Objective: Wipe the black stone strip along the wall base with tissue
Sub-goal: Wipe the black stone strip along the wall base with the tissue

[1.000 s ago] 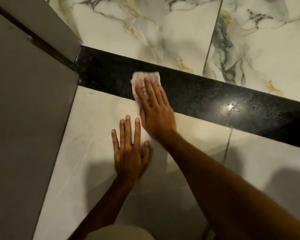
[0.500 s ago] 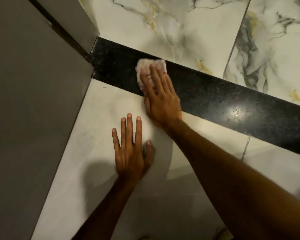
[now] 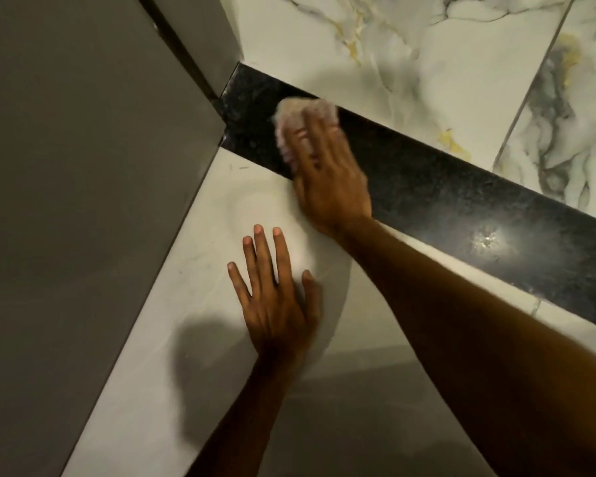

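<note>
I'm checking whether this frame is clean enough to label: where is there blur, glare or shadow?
Head view: the right hand and the tissue under it are motion-blurred; the left hand, flat on the floor tile, is sharp. A bright glare spot sits on the black stone strip. Arm shadows darken the tile near the bottom; the lighting is dim and warm overall.

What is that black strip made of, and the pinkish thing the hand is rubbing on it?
The black strip looks like polished stone, maybe granite: speckled and shiny, with a bright light reflection. The pinkish wad under the right hand looks like soft crumpled tissue paper.
</note>
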Demonstrator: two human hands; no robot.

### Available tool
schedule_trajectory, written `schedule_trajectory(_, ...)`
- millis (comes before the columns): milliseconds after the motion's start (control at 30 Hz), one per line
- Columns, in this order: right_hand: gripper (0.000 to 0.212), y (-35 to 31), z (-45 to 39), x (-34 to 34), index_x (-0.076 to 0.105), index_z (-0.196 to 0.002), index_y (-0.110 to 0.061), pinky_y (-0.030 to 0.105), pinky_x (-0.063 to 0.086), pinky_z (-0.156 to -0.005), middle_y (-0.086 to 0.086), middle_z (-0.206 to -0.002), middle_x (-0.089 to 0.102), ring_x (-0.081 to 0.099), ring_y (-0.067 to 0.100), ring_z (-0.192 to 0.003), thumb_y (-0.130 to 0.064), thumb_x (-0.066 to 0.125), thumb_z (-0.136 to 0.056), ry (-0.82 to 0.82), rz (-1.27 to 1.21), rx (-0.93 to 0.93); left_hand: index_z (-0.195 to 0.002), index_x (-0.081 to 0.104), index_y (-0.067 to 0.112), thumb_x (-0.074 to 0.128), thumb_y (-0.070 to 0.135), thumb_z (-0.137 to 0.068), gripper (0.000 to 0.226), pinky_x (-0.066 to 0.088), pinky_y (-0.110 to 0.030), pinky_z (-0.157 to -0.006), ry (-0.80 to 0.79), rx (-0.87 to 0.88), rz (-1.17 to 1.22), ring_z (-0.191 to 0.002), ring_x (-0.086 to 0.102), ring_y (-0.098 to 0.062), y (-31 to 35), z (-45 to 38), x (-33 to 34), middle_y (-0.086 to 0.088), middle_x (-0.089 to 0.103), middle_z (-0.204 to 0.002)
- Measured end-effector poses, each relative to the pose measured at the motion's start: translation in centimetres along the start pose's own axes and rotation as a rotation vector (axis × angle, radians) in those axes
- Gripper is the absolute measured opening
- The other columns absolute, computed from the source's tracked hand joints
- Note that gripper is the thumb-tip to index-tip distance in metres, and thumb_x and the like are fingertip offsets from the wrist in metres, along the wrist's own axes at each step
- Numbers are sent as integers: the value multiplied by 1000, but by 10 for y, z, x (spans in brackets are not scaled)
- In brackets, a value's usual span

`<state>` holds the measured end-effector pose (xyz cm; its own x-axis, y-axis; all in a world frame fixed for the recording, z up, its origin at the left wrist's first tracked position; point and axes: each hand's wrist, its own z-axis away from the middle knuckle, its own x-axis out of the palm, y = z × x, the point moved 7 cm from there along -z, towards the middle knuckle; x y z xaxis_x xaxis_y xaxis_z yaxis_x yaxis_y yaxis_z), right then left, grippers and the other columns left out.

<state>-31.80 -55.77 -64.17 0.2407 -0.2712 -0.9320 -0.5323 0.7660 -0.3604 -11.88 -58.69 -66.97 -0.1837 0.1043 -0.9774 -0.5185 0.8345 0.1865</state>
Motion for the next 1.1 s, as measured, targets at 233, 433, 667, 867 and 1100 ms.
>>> schedule_trajectory(233,63,33,78,-11,20,-173,-25,52,18,-140,14,-181,16,10,30,-169,-38,33,-113,-103,86,-173,-174,24,13,36,45,-112,70,19,-64,-135,-29,-36,-31,-171,16,-33,1,0,-1,-14,19,-183)
schedule_trajectory(433,66,-4,-31,-4,8,-174,-21,49,7,-142,15,-183,2,1,34,-170,-36,37,-116,-39,25,46,-171,33,13,38,48,-111,70,16,-63,-137,4,-56,-2,-170,20,-33,0,1,4,-13,26,-181)
schedule_trajectory(667,62,-8,42,5,17,-173,-27,49,11,-138,11,-181,10,5,28,-168,-40,31,-114,-239,170,-628,-170,35,8,54,40,-106,74,18,-63,-137,-6,-78,3,-169,23,-33,2,0,-2,-15,28,-180)
schedule_trajectory(867,64,21,-27,-13,12,-173,-23,47,7,-139,17,-182,10,7,34,-170,-38,34,-115,18,80,-24,-171,31,10,41,47,-108,74,12,-61,-138,-16,-69,22,-170,20,-31,1,-2,0,-13,25,-181)
schedule_trajectory(1100,65,-41,22,16,14,-174,-23,49,14,-141,13,-182,9,7,31,-170,-34,38,-115,-164,71,-344,-170,34,10,48,51,-108,76,21,-66,-135,-70,-49,-75,-167,27,-36,2,-2,1,-16,30,-179)
